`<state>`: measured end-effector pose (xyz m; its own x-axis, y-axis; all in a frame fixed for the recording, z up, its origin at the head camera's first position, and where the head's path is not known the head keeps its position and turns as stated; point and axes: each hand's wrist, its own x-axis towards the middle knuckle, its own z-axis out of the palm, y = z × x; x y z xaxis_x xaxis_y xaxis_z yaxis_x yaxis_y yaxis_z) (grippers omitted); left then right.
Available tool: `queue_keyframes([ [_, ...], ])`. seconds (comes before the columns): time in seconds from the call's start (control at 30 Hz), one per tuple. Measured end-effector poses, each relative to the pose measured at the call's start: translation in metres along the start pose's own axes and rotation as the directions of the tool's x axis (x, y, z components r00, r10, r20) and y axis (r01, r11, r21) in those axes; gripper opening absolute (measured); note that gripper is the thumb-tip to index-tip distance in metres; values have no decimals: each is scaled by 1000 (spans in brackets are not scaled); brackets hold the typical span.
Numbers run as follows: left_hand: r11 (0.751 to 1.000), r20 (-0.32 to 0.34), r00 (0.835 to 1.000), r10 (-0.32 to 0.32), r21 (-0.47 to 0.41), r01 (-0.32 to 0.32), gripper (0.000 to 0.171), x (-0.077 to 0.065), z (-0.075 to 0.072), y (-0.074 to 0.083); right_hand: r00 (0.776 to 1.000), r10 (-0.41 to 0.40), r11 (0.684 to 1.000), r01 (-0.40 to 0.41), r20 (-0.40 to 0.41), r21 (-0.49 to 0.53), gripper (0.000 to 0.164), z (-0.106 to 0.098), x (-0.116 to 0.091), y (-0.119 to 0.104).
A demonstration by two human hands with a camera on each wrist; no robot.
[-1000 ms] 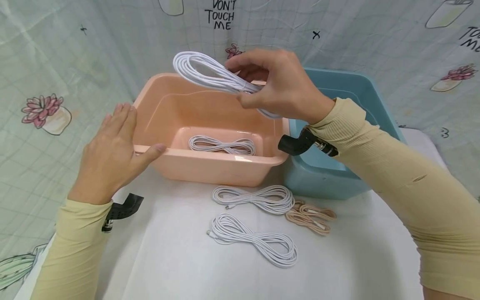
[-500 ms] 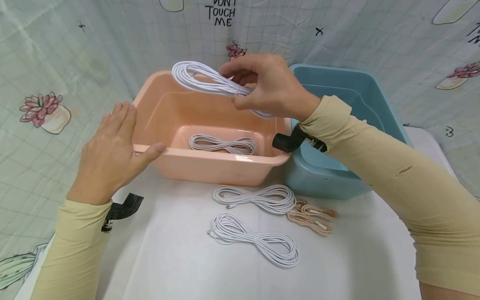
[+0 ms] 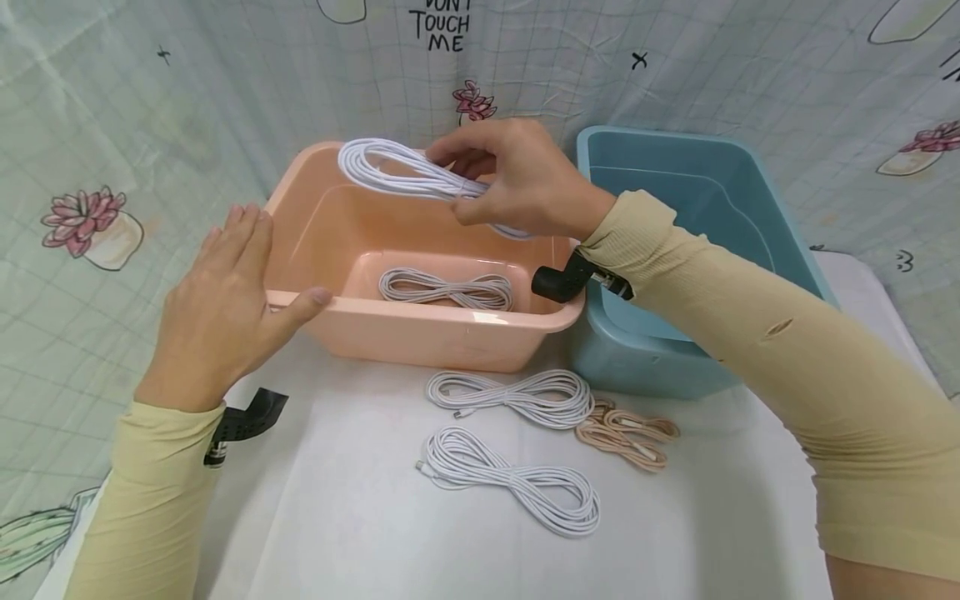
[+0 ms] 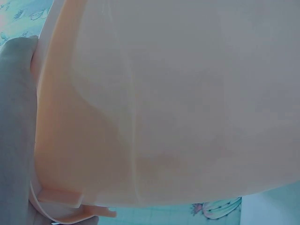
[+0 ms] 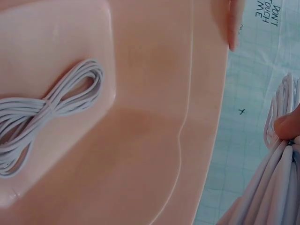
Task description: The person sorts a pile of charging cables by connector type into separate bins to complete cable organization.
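My right hand (image 3: pixel 525 179) pinches a coiled white cable (image 3: pixel 390 168) at its tied middle, above the back part of a peach plastic bin (image 3: pixel 420 337). The looped end sticks out to the left. In the right wrist view only a fingertip and part of the held bundle (image 5: pixel 267 187) show. Another white cable coil (image 3: pixel 450 289) lies on the bin's floor. At the bin's left end rests my left hand (image 3: pixel 217 308), its fingers straight and its thumb along the front rim. The left wrist view shows mostly the bin's wall (image 4: pixel 187 108).
A blue bin (image 3: pixel 645 367) stands against the peach bin's right side. In front of them, two white cable coils (image 3: pixel 555 400) and a tan cable bundle (image 3: pixel 626 435) lie on the white tabletop (image 3: pixel 360 517). A printed cloth (image 3: pixel 540 67) hangs behind.
My right hand has moved left and slightly down with the white cable in its grip. The left hand has stayed on the peach bin.
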<state>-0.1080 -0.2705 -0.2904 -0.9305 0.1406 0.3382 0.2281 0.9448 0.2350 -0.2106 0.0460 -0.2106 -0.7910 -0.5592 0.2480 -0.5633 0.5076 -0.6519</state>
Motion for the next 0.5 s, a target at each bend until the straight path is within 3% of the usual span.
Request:
queue_keyframes([
  [0.5,1000,30,999,-11,-4,12,105,0,-1,0,999,32,999,-31,44,-11,49,6,9,10],
])
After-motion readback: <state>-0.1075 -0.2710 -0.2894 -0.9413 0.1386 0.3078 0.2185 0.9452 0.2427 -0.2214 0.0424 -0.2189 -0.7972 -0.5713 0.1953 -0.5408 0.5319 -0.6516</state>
